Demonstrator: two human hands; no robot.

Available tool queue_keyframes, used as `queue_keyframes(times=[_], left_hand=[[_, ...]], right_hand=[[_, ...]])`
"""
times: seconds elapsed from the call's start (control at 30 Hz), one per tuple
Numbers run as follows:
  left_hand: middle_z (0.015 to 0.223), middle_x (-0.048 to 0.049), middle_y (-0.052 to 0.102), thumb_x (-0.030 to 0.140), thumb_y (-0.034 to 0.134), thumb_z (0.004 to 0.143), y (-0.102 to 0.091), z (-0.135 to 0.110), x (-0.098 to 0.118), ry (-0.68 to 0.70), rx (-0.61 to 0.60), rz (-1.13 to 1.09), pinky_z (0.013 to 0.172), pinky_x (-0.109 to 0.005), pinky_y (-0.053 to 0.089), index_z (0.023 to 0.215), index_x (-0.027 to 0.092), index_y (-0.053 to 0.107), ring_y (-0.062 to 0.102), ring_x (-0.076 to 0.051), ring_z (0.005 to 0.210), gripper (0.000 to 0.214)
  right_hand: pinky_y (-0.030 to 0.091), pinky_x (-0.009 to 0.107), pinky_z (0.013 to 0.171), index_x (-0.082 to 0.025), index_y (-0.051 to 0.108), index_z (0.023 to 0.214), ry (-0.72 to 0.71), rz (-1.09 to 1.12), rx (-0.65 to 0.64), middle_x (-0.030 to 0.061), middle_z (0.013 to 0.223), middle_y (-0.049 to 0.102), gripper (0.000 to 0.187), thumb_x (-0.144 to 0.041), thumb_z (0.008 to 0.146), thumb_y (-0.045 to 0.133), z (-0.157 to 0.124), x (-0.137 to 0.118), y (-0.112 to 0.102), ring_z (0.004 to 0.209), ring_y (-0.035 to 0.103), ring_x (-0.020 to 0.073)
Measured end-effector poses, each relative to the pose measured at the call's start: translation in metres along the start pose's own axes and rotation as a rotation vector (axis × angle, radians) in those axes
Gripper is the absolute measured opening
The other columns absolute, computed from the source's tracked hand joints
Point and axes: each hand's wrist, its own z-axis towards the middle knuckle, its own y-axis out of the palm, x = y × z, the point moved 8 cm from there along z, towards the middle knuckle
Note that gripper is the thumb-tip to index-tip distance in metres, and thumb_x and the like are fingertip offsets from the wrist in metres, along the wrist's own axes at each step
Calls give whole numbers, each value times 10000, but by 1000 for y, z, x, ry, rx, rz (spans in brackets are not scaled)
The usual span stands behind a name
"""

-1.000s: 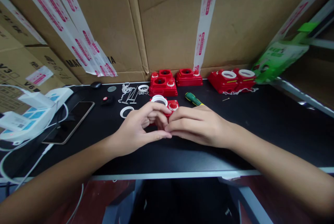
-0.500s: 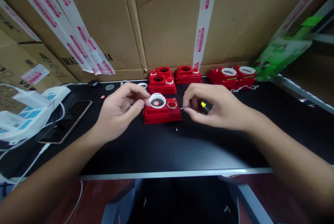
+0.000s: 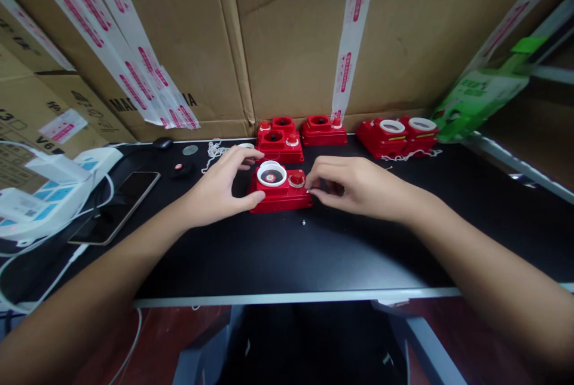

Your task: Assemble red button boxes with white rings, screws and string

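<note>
Black desk (image 3: 278,265): a small metal piece (image 3: 308,191) is pinched in the fingers of the right hand (image 3: 359,185), at the right end of the red housing (image 3: 282,199), whose long axis runs left to right; its left end is framed by the parted fingers of the left hand (image 3: 213,195), contact unclear. An apparent screw (image 3: 304,223) lies in front.

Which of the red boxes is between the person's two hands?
The front red box, between the left hand and the right hand; the other red boxes stand farther back, nearer the cardboard.
</note>
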Motion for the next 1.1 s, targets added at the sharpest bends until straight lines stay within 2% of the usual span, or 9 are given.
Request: queue_keyframes(times=[0.23,0.33,0.4,0.47,0.57,0.73,0.83,1.0,1.1], left_hand=[[1515,-115,582,425,881,805,23,-1,-13,-31,-96,6,1206,-530,513,1499,245,492,610,-327,1382,816],[1502,-111,610,457,861,834,26,-1,-14,-34,-103,27,1198,-523,518,1504,245,485,629,-324,1366,797],[1521,-111,603,485,852,846,26,-1,-16,-45,-98,8,1193,-519,526,1511,251,477,631,-322,1372,799],[1542,-115,588,509,861,834,26,-2,-17,-56,-91,1,1199,-529,525,1515,252,473,621,-329,1389,824],[1550,-121,581,521,857,838,24,-2,-17,-56,-74,18,1200,-546,528,1519,250,470,625,-335,1388,829],[1531,-114,600,509,837,870,22,-2,-16,-38,-70,18,1187,-525,546,1511,258,487,648,-322,1361,772],[1524,-109,608,524,843,865,22,-2,-17,-44,-72,8,1181,-516,552,1504,261,499,646,-322,1364,772],[1498,-112,621,518,832,872,23,-1,-15,-38,-74,21,1188,-535,537,1478,256,517,645,-329,1359,731],[1485,-123,626,528,824,874,23,-1,-13,-35,-78,30,1198,-543,521,1476,242,516,646,-336,1354,734]], right_hand=[[504,333,777,-196,752,1169,41,-83,15,94,1097,758,222,-261,1022,599,-1,7,-14,854,692,207],[470,342,693,-196,743,989,304,-231,12,78,931,759,196,-333,1009,604,-10,38,-27,771,664,214],[424,350,618,-206,718,900,536,-350,-75,82,882,753,286,-453,1002,617,-21,64,-29,718,649,225],[402,355,587,-209,717,934,688,-414,-181,100,932,766,376,-577,966,650,-31,83,-23,729,663,250],[408,354,588,-216,715,1038,708,-424,-274,110,1026,779,400,-600,932,690,-32,90,-8,819,703,286],[420,349,594,-202,700,1065,667,-407,-272,131,1010,774,267,-435,942,658,-21,86,4,813,716,289],[452,347,642,-184,684,1019,642,-284,-132,113,933,752,201,-350,907,677,-17,80,-5,769,693,255],[465,328,609,-231,587,1005,496,86,433,41,872,683,240,-450,957,673,-16,52,-45,661,599,183],[482,326,537,-281,537,1085,343,408,631,34,968,672,314,-544,985,675,-19,36,-49,622,575,166]])
